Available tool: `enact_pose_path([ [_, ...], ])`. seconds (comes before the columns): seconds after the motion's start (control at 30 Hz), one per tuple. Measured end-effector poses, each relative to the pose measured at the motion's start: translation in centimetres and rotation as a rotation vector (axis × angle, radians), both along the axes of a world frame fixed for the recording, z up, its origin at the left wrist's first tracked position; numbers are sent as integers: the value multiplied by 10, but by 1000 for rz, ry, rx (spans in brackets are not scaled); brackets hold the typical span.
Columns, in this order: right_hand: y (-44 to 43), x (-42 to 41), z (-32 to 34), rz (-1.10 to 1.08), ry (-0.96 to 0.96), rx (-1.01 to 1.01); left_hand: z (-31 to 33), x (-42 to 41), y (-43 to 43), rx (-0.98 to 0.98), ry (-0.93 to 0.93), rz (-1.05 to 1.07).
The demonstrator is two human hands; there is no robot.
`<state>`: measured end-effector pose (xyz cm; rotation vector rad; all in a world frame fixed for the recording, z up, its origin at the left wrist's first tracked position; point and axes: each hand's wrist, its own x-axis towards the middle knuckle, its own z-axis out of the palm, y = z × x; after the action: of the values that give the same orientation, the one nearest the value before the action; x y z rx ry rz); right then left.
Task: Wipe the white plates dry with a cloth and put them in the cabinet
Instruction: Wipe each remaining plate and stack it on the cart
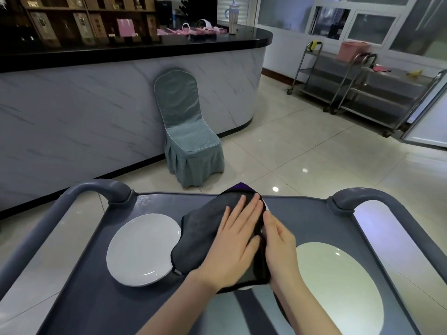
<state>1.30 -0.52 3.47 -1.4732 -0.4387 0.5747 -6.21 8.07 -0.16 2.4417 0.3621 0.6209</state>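
A dark grey cloth (198, 233) lies spread over a white plate whose rim barely shows (266, 206) in the middle of the grey cart top (96, 298). My left hand (234, 240) presses flat on the cloth, fingers apart. My right hand (278, 243) grips the right edge of that covered plate together with the cloth. One bare white plate (142, 250) rests to the left of the cloth. Another white plate (338, 288) sits at the right, partly behind my right forearm.
The cart has raised grey handles at the far left (96, 189) and far right (358, 197). Beyond it stand a chair in a grey-green cover (188, 131), a marble-fronted counter (84, 112) and steel trolleys (362, 85) on a tiled floor.
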Motion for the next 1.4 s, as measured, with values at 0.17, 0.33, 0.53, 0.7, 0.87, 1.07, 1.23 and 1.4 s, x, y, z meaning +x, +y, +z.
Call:
enact_pose_path([
  [0.17,-15,3,5,-16,78,2,9,-2,29,-388,-85,115],
  [0.33,-34,25,18,0,214,9,-13,-30,25,-386,-59,102],
  [0.53,-31,27,15,84,204,-21,-2,-14,24,-167,-25,40],
  [0.7,-20,27,19,89,225,-36,2,-6,35,-18,-35,14],
  [0.87,-20,47,26,-86,300,12,-35,-28,26,-402,-142,174],
  [1.07,5,41,28,-300,463,177,-59,-22,-31,-417,-162,215],
  [1.23,9,17,23,-440,337,247,-50,-24,-19,-480,-172,210],
  [1.4,21,13,32,-437,232,256,-39,-24,-14,-568,-173,228],
])
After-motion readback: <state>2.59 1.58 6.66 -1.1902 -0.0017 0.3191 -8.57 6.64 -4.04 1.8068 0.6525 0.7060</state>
